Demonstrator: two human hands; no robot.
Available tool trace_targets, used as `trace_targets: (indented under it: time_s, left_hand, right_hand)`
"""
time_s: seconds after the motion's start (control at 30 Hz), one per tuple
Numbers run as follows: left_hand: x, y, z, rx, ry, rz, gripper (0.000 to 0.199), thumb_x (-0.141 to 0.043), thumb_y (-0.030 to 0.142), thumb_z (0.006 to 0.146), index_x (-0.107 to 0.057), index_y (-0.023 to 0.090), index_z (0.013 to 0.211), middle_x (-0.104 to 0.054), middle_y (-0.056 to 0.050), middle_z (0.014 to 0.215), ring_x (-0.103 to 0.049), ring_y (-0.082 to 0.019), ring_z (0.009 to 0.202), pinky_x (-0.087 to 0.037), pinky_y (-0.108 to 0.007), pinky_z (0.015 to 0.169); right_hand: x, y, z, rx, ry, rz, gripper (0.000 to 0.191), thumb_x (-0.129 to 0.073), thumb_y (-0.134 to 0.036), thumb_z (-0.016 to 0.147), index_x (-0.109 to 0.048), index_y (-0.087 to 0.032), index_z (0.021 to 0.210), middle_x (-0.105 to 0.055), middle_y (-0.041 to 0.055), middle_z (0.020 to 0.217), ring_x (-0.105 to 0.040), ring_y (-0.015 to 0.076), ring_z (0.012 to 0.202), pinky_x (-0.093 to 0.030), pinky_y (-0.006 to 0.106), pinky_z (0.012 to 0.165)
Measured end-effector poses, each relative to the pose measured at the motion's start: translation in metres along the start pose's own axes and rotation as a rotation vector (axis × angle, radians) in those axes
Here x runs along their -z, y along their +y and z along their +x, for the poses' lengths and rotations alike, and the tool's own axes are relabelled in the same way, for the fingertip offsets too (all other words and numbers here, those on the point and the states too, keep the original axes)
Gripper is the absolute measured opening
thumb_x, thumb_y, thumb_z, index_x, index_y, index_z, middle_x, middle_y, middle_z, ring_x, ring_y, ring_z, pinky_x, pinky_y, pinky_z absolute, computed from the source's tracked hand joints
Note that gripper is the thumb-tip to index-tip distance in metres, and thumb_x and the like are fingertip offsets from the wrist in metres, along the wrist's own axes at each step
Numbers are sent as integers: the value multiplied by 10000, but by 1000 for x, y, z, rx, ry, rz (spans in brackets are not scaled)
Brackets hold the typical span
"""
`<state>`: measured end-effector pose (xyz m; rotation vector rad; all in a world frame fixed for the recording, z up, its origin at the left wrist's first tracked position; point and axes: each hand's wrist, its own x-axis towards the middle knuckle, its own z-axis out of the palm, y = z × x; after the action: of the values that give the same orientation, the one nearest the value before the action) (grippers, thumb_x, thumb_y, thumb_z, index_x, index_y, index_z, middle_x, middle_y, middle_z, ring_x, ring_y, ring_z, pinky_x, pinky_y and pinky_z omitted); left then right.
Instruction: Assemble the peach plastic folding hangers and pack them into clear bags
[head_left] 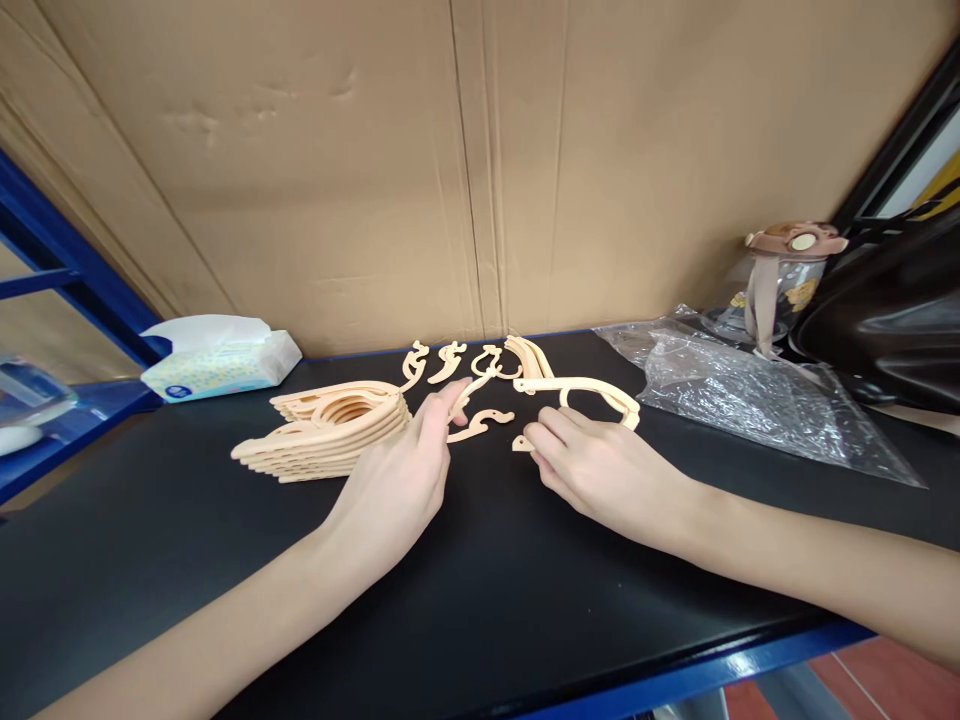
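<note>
My left hand [405, 455] is closed on a slim cream plastic hanger piece [484, 378] that points up and away from me; most of it is hidden by the fingers. Under and beside those fingers lies a hanger hook [487, 420]. To the right, my right hand [589, 460] pinches a cream hanger arm [521, 443], whose holed end sticks out past the fingertips. Just beyond this hand, a curved hanger arm [577, 384] extends to the right, partly covered by the knuckles. The two hands are apart. Left of my left hand sits a stack of hanger arms [322, 445].
Loose hooks [448, 360] and more curved arms [529, 357] lie at the back of the black table [450, 620], against a cardboard wall [300, 150]. A tissue pack [221, 365] stands back left. Crumpled clear plastic [750, 390] and a bottle [795, 275] are at right.
</note>
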<state>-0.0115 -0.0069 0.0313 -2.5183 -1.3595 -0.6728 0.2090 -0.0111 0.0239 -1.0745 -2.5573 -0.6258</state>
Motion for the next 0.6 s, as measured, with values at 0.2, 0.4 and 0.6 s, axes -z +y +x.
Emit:
trace_targets:
  time_s: [0.2, 0.4, 0.6]
  left_hand:
    - [2, 5, -4, -48, -118, -47, 355, -274, 50, 797, -364, 193, 1109, -573, -33, 914, -550, -145, 567, -351, -230, 458]
    - [6, 12, -4, -40, -209, -107, 161, -335, 105, 817, -370, 226, 918, -538, 30, 778, -474, -129, 489, -293, -227, 450]
    - [6, 15, -2, 18, -280, -128, 238, -307, 402, 981, -390, 221, 850, -535, 39, 724, -513, -138, 531, -309, -230, 477]
  right_hand:
    - [-1, 4, 1, 23, -54, 76, 121, -430, -124, 900, -534, -155, 845, -513, 29, 824, -540, 148, 655, -415, 291, 589]
    - [1, 5, 1, 35, -51, 132, 141, -408, -146, 922, -540, -152, 871, -516, 31, 844, -541, 144, 664, -432, 291, 619]
    - [4, 4, 2, 89, -40, 196, 153, -401, -164, 940, -533, -152, 863, -523, 31, 862, -521, 139, 679, -426, 282, 620]
